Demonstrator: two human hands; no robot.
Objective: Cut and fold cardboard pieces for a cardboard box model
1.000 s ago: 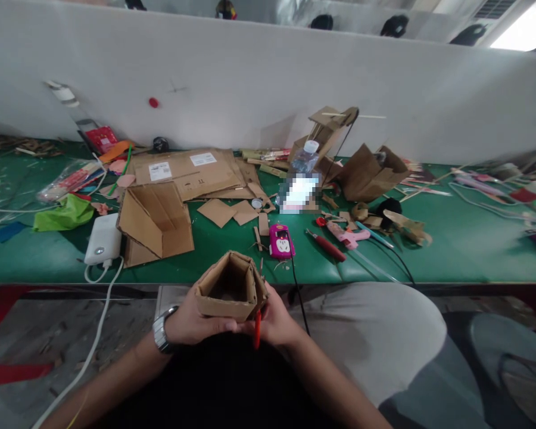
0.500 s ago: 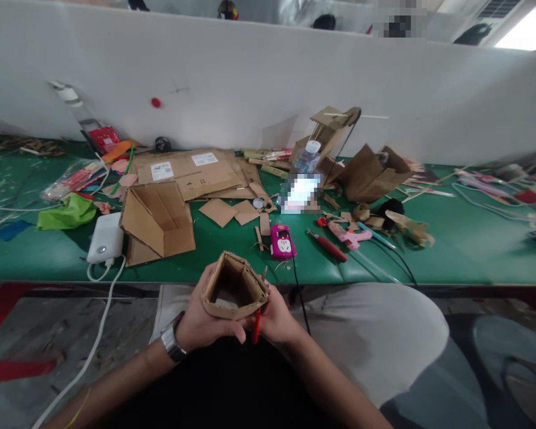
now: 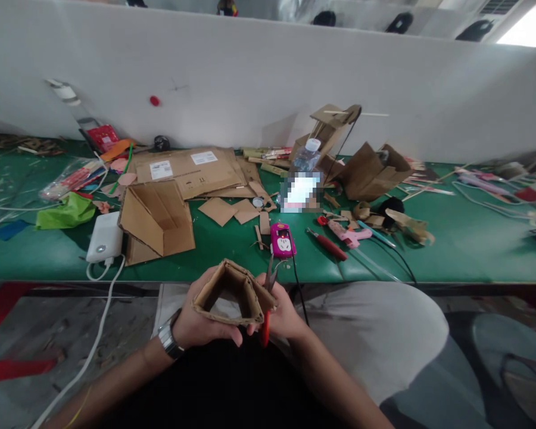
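Nearest to you, above your lap, your left hand (image 3: 192,319) cups the cardboard tube (image 3: 246,292) from its side, with the thumb lying along the near wall; this probably steadies the hollow shape without crushing it. Your right hand (image 3: 284,313) closes around the red-handled scissors (image 3: 266,330) and also touches the tube's right side. The blades point away from you, which seems safer for your body; how each finger sits, I cannot tell. The tube's open end faces up, so you can look inside.

Beyond it, on the green table (image 3: 464,238), the magenta socket box (image 3: 282,241) lies close, perhaps for easy plugging. The pink glue gun (image 3: 351,237) rests to its right, within reach. Farther, flat cardboard sheets (image 3: 214,176) lie near the partition (image 3: 232,77), leaving the front edge freer.
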